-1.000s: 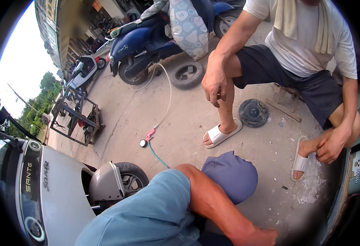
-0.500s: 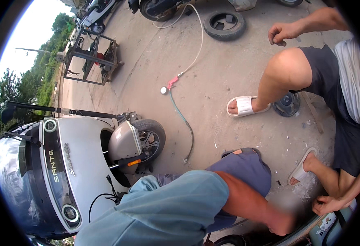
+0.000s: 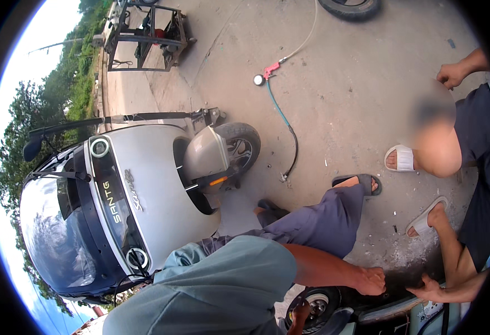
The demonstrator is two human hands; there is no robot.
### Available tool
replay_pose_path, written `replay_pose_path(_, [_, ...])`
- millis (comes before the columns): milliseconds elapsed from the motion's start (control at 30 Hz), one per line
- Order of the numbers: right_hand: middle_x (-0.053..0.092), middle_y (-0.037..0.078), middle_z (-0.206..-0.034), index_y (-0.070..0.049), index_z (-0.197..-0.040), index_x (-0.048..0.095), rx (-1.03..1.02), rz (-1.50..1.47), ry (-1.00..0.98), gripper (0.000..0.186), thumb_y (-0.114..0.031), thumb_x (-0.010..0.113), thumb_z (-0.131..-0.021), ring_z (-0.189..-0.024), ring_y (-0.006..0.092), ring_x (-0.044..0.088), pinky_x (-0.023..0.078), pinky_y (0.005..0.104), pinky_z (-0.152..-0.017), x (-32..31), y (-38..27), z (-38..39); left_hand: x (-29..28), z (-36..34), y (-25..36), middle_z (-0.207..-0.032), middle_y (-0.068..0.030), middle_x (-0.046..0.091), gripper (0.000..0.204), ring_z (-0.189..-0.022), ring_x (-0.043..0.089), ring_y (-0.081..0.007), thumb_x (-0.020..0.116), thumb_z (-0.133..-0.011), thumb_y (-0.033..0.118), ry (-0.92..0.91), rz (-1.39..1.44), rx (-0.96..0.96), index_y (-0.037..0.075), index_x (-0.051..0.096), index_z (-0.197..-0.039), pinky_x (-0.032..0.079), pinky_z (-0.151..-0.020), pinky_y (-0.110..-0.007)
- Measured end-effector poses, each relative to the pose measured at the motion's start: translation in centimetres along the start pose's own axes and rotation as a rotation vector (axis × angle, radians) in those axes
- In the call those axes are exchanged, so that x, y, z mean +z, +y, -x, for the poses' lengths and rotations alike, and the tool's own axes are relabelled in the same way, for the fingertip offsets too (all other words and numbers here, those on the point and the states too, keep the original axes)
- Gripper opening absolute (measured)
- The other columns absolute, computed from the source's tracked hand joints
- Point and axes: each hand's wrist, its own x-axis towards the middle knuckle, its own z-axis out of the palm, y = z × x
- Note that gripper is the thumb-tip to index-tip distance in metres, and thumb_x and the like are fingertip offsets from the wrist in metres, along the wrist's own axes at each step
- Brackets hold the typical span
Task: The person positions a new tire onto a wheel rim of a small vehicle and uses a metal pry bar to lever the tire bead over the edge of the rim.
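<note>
My forearms come in from the right edge, because the scene lies sideways. My right hand (image 3: 451, 74) is above my bent knee beside the dark shorts (image 3: 475, 114); its fingers are curled in, and what they hold, if anything, is hidden. Fingers apart, my left hand (image 3: 430, 290) hovers over the edge of a pale green vehicle panel (image 3: 422, 314), holding nothing visible. Across from it is the closed hand (image 3: 372, 281) of a co-worker in a teal shirt (image 3: 222, 290). The co-worker's other hand (image 3: 299, 314) is by a small wheel (image 3: 318, 304).
A silver scooter (image 3: 167, 167) stands at left. On the concrete lie a pink tyre inflator (image 3: 272, 70), its round gauge (image 3: 259, 80) and hose (image 3: 281, 114), and a loose tyre (image 3: 351, 8). A metal frame cart (image 3: 144, 38) stands farther off. The co-worker's sandalled foot (image 3: 368, 184) is close by.
The view has swung, shifting the ground scene right and upward. My left hand has opened from a curl and reached left; my right hand is now nearer the right edge.
</note>
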Motion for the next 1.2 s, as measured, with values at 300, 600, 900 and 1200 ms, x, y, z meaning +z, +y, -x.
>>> replay_pose_path(300, [0.073,0.024,-0.089,0.001,-0.102,0.073,-0.019,0.180,-0.114,0.028,-0.017,0.058,-0.088,-0.090,0.0410,0.072,0.055,0.0521,-0.083,4.3,6.5,11.8,-13.3,19.3,11.0,-0.097,-0.0098,0.068,0.024,-0.096,0.068,-0.0303,0.061,-0.090,0.016,0.218,0.273,-0.214,0.008,0.061,-0.113,0.056,-0.076,-0.044])
replay_pose_path(600, [0.072,0.027,-0.090,0.002,-0.103,0.065,0.048,0.012,0.268,0.029,-0.022,0.058,-0.089,-0.089,0.0506,0.068,0.053,0.0567,-0.084,4.7,-0.8,21.4,-27.6,32.3,7.7,-0.102,-0.0171,0.073,0.019,-0.096,0.070,-0.0374,0.058,-0.098,0.018,0.632,0.255,-0.863,0.008,0.065,-0.112,0.054,-0.086,-0.047])
replay_pose_path(900, [0.072,0.027,-0.102,0.001,-0.113,0.062,0.122,-0.014,0.490,0.035,-0.026,0.060,-0.090,-0.098,0.0433,0.070,0.054,0.0487,-0.089,-11.6,-13.9,23.8,-30.9,48.9,1.0,-0.099,-0.0190,0.074,0.020,-0.098,0.070,-0.0407,0.060,-0.092,0.019,0.654,0.110,-1.375,0.007,0.066,-0.108,0.054,-0.088,-0.051])
replay_pose_path(1200, [0.072,0.026,-0.102,0.000,-0.113,0.064,-0.257,0.160,0.460,0.038,-0.030,0.063,-0.090,-0.097,0.0379,0.070,0.055,0.0453,-0.087,-38.3,-38.4,19.3,-40.8,51.7,-1.7,-0.106,-0.0192,0.073,0.026,-0.103,0.069,-0.0376,0.062,-0.092,0.024,0.829,0.374,-1.441,0.006,0.069,-0.109,0.054,-0.091,-0.046])
